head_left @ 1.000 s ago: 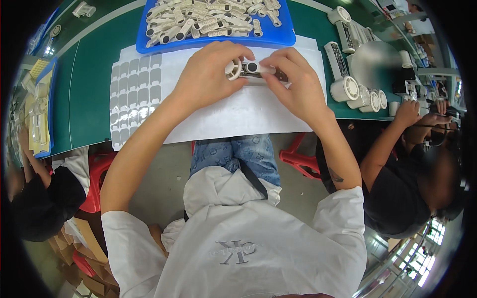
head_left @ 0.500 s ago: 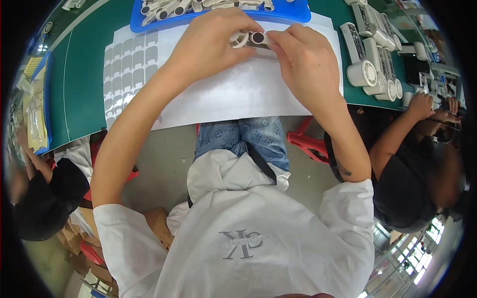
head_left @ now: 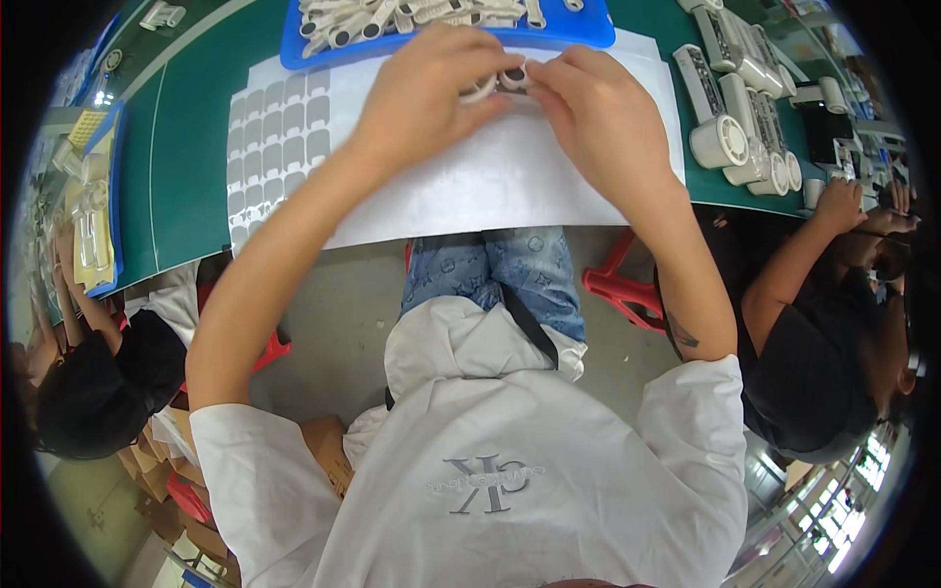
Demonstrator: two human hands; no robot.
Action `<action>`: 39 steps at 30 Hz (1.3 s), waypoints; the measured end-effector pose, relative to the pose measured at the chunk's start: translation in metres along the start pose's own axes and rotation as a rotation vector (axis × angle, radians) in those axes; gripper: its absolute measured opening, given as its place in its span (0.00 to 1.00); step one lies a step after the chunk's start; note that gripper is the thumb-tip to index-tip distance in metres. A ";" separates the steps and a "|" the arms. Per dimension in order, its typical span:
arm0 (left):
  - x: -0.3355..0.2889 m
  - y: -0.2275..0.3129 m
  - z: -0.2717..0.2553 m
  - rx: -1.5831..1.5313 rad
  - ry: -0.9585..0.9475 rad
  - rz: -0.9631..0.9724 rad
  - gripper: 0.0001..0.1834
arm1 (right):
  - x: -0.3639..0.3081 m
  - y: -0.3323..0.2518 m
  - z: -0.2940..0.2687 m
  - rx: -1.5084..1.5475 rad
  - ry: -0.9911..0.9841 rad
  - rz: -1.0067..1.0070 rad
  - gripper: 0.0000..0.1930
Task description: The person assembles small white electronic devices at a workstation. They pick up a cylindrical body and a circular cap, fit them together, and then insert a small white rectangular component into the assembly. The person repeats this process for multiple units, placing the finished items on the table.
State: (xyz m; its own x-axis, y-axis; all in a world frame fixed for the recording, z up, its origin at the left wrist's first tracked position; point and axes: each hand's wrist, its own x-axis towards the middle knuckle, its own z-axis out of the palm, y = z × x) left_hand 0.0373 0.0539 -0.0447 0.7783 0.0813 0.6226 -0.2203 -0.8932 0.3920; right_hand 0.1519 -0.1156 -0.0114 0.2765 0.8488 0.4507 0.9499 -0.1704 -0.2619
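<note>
Both my hands meet over a white sheet and hold one small whitish plastic part between them. The part has a rounded ring-like end on the left and a dark round disc on the right. My left hand pinches the ring side between thumb and fingers. At the disc end, my right hand has thumb and forefinger pressed together on the part. Fingers cover much of it. Left of my left forearm, rows of grey stickers run along the sheet.
A blue tray beyond my hands holds many white parts with dark round ends. White plastic housings stand grouped at the right on the green table. Co-workers sit on both sides; one's hand is at right.
The whole view has shifted slightly, so the table and tray sit further right. My hands stay together on the part, which has tilted, and my left fingers have moved a little.
</note>
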 end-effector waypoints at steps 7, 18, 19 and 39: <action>-0.016 0.046 -0.003 0.067 -0.018 -0.055 0.21 | -0.025 0.033 -0.003 0.565 -0.246 0.136 0.24; -0.014 0.048 0.004 0.044 -0.133 -0.246 0.21 | -0.043 0.022 0.025 0.306 -0.022 -0.090 0.28; -0.012 0.045 0.005 0.038 -0.125 -0.244 0.21 | -0.043 0.021 0.025 0.303 -0.002 -0.089 0.28; -0.003 0.039 -0.002 0.209 -0.297 -0.286 0.28 | -0.036 0.026 0.023 0.388 -0.110 -0.044 0.27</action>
State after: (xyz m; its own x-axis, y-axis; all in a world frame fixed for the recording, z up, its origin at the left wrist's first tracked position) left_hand 0.0247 0.0193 -0.0300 0.9320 0.2341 0.2766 0.1271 -0.9260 0.3555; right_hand 0.1633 -0.1390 -0.0537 0.1996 0.9029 0.3806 0.8295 0.0511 -0.5562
